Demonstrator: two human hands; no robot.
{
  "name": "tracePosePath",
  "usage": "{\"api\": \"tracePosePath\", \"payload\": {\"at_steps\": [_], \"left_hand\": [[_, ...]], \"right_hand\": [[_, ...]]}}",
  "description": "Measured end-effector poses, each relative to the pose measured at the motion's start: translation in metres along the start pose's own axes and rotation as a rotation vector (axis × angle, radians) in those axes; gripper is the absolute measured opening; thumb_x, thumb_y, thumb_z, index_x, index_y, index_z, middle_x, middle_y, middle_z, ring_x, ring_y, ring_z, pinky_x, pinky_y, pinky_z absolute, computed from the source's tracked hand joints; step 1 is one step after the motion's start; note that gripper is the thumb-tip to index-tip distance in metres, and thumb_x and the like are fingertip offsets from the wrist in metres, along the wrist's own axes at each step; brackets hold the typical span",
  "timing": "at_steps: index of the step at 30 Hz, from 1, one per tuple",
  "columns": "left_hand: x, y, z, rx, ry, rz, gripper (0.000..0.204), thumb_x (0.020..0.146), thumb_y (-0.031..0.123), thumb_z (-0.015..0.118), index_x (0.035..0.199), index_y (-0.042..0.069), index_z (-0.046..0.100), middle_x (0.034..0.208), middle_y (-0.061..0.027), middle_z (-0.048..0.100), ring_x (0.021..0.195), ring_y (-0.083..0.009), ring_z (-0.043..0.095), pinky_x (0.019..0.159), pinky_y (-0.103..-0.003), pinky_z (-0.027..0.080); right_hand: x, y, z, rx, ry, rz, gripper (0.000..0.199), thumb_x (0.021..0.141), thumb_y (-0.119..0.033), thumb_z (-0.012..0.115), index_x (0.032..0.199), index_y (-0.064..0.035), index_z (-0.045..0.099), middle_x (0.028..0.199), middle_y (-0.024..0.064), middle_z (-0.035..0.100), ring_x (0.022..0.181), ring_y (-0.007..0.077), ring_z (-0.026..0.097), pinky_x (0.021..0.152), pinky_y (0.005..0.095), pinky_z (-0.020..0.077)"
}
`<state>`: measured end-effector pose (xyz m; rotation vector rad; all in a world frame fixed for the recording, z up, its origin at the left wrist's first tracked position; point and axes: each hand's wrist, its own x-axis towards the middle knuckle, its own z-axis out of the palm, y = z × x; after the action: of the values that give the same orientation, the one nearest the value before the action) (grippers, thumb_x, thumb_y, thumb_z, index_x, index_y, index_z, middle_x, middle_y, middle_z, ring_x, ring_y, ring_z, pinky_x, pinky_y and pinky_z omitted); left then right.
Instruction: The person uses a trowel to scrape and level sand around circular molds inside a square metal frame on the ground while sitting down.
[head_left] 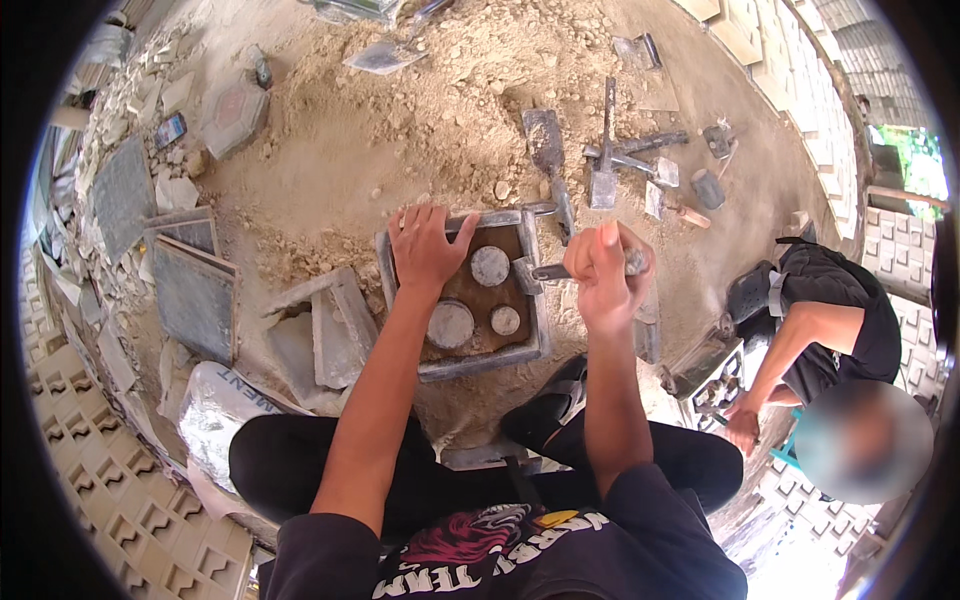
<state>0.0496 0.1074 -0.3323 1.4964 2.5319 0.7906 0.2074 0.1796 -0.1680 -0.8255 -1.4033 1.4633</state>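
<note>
A square grey mould frame (482,366) lies on the ground before me. Three round grey discs of different sizes sit in its brown inside: the large disc (450,325), the middle-sized disc (490,267) and the small disc (506,320). My left hand (430,245) is open, its fingers spread over the far left corner of the frame. In my right fist (608,278) is the handle of a small trowel (527,275). Its short blade meets the right side of the frame; whether it presses on the rim or the inside I cannot tell.
Several hand tools, among them a long-bladed trowel (545,145) and a hammer (603,185), lie beyond the frame. Grey slabs (195,300) lean at left, near a bag (215,400). Loose sandy rubble (450,100) spreads at the back. Another person (830,310) works at right.
</note>
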Motion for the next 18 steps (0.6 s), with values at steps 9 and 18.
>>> {"api": "tracePosePath", "payload": {"at_steps": [9,18], "left_hand": [[0.003,0.003,0.002,0.052,-0.089,-0.027,0.043,0.089,0.049,0.057,0.089,0.007,0.067,0.098,-0.0090,0.066,0.102,-0.0268,0.059,0.098,-0.045,0.035],[0.019,-0.002,0.019,0.081,-0.173,-0.076,0.051,0.090,0.052,0.054,0.108,0.005,0.064,0.107,-0.0150,0.066,0.112,-0.0332,0.057,0.101,-0.050,0.036]], "right_hand": [[0.035,-0.026,0.037,-0.311,-0.066,0.302,0.048,0.098,-0.026,0.060,0.060,0.0003,0.047,0.055,-0.0067,0.037,0.058,0.0026,0.031,0.049,0.0264,0.0238],[0.013,-0.033,0.029,-0.187,-0.105,0.190,0.049,0.101,-0.024,0.055,0.057,-0.0051,0.046,0.053,-0.0037,0.039,0.051,0.0053,0.034,0.050,0.0259,0.0254]]}}
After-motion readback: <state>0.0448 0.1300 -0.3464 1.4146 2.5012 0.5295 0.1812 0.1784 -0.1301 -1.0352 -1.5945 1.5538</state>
